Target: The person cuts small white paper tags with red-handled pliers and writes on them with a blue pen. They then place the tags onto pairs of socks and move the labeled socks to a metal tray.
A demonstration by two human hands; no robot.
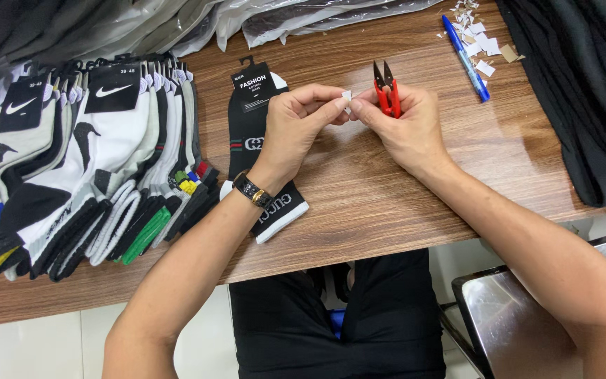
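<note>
Left hand (296, 130) and right hand (405, 126) are meeting over the wooden bench (359, 203), their fingertips together pinching a small white scrap (346, 96) too tiny to make out, while the right hand is also gripping red thread snips (386, 91), blades pointing up and handles mostly hidden in the palm. A black sock pair (261, 151) with a card header is lying under the left wrist, partly covered; a fanned stack of socks (85, 168) is running off the left edge, and a blue pen (465, 59) is resting beside white paper scraps (478, 38) at upper right.
</note>
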